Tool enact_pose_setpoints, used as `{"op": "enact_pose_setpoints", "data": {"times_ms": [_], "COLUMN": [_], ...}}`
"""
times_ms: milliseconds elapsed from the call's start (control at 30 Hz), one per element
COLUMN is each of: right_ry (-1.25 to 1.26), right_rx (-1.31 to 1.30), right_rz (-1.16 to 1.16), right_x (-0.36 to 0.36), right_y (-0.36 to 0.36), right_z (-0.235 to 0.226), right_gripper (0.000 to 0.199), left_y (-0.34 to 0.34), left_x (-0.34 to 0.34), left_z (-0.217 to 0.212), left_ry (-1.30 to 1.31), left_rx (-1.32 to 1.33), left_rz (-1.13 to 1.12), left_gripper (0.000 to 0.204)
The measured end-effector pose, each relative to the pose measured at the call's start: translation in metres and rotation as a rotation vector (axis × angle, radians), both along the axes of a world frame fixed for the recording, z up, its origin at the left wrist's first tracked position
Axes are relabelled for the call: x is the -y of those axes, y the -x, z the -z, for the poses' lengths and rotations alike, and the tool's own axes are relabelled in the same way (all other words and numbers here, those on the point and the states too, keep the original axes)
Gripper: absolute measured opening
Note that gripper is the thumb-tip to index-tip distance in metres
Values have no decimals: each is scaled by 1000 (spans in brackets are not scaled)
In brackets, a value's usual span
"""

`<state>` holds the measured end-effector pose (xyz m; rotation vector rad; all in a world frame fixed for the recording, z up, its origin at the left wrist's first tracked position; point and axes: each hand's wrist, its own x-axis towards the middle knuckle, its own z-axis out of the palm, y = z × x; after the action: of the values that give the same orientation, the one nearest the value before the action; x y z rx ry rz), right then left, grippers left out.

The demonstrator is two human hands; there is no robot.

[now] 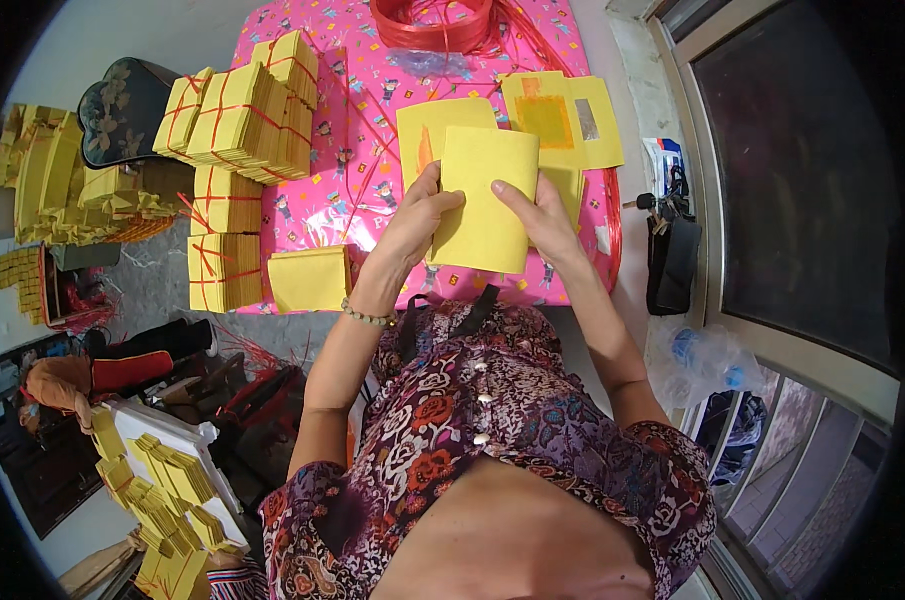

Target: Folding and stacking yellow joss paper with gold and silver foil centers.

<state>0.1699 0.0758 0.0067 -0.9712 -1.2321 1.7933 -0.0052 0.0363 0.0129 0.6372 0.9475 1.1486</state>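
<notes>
My left hand (418, 217) and my right hand (546, 222) grip a piece of folded yellow paper (485, 230) by its two side edges, thumbs on top. Whether it is one sheet or several cannot be told. It is held above the near side of a table with a pink patterned cover (367, 225). Behind it lie a yellow sheet with an orange mark (442, 112), partly covered, and another with an orange square and a silver patch (544, 118). To the left of my left hand sits a small yellow paper stack (309, 279).
Yellow paper bundles (234, 115) tied with red strips are piled on the table's left. A red coil of strip (434, 30) lies at the far edge. More bundles fill a chair (57, 180). At lower left, another person's sleeve (237, 582) is beside yellow papers. Keys (664, 207) lie at right.
</notes>
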Motion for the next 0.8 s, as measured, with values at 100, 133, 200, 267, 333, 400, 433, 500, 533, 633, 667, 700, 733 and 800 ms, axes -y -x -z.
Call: {"op": "enact_pose_setpoints", "data": {"times_ms": [100, 133, 200, 267, 333, 400, 433, 500, 533, 633, 667, 700, 733, 800], "right_ry": [-59, -81, -95, -108, -160, -187, -207, -207, -205, -196, -196, -203, -209, -203], "right_rx": [20, 31, -5, -44, -53, -67, -80, -79, -78, -90, -90, -94, -98, -97], "right_rz": [-3, -3, 50, 98, 105, 117, 129, 134, 141, 147, 147, 145, 144, 137], "right_x": [1, 2, 3, 7, 13, 20, 23, 28, 30, 33, 33, 33, 34, 34], "right_y": [0, 0, 2, 3, 3, 1, 1, -1, -1, -5, -5, -5, -5, -5], "right_z": [-2, -3, -3, -6, -12, -15, -16, -21, -22, -17, -18, -20, -22, -25], "right_gripper": [38, 37, 39, 40, 38, 37, 36, 35, 34, 32, 32, 32, 31, 31], "left_y": [-5, -7, -13, -17, -24, -32, -35, -38, -39, -44, -45, -45, -45, -44], "left_x": [2, 4, 6, 12, 18, 24, 25, 28, 29, 32, 32, 32, 32, 32], "left_z": [-4, -3, -5, -9, -15, -21, -20, -21, -21, -24, -26, -27, -29, -29], "left_ry": [29, -23, -83, -218, -237, -263, -301, -344, -385, -401, -413, -414, -408, -402], "left_rx": [44, -16, -77, -127, -140, -211, -228, -263, -299, -333, -389, -389, -365, -340], "left_rz": [-25, -60, -94, -157, -184, -227, -252, -255, -255, -273, -281, -281, -284, -284], "left_gripper": [46, 46, 46, 49, 49, 50, 48, 45, 43, 39, 39, 39, 39, 38]}}
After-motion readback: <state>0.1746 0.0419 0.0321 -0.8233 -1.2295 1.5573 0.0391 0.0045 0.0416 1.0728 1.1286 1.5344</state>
